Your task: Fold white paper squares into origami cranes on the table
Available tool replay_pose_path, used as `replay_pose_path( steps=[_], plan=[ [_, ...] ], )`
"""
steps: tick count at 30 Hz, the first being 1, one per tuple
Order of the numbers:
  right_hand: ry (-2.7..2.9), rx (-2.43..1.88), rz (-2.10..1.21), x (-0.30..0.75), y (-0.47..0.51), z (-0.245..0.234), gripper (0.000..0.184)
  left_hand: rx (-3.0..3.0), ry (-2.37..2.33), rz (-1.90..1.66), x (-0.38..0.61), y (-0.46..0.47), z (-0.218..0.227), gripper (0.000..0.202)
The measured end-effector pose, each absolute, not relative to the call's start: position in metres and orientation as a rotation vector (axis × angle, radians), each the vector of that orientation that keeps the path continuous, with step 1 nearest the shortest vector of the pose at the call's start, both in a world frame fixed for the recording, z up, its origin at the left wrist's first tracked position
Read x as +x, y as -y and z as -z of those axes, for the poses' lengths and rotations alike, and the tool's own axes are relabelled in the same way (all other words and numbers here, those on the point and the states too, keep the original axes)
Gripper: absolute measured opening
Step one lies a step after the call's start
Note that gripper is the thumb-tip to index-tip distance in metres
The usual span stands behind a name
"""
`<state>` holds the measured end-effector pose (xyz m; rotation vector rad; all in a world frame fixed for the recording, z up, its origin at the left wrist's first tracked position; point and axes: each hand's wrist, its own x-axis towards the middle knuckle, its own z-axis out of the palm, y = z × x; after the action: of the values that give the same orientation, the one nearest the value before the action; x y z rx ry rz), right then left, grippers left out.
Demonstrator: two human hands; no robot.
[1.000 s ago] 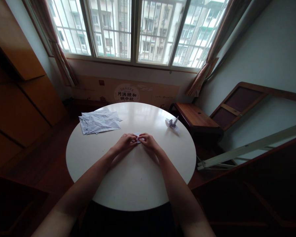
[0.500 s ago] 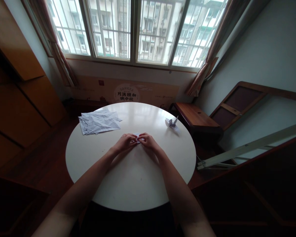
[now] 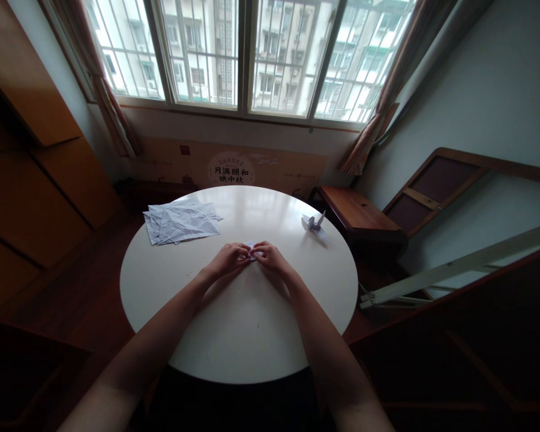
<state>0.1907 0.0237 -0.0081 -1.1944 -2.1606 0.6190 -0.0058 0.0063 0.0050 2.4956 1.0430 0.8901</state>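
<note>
My left hand and my right hand meet at the middle of a round white table. Both pinch a small folded piece of pale paper pressed against the tabletop, with the fingertips of both hands closed on it. Most of the paper is hidden under my fingers. A finished paper crane stands to the right, beyond my right hand. A stack of creased paper sheets lies at the table's far left.
A dark wooden bench stands past the table's right edge. A wooden frame leans against the right wall, with a pale bar below it. Wooden cabinets fill the left side. Barred windows are behind.
</note>
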Motion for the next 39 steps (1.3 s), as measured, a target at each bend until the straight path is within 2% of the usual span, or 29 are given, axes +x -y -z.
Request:
replay_pose_path(
  steps=[24,32,39],
  plan=[
    [2.198,-1.210,-0.559,0.194,-0.023,0.005,0.021,2.489,-1.073,-0.870,-0.008,-0.009,-0.001,0.018],
    [2.206,-1.187,-0.708,0.206,-0.029,0.009,0.026,2.465,-1.122,-0.827,-0.010,-0.008,-0.002,0.016],
    [2.176,-1.225,-0.691,0.203,-0.031,0.012,0.022,2.447,-1.163,-0.827,-0.010,-0.007,-0.003,0.017]
  ],
)
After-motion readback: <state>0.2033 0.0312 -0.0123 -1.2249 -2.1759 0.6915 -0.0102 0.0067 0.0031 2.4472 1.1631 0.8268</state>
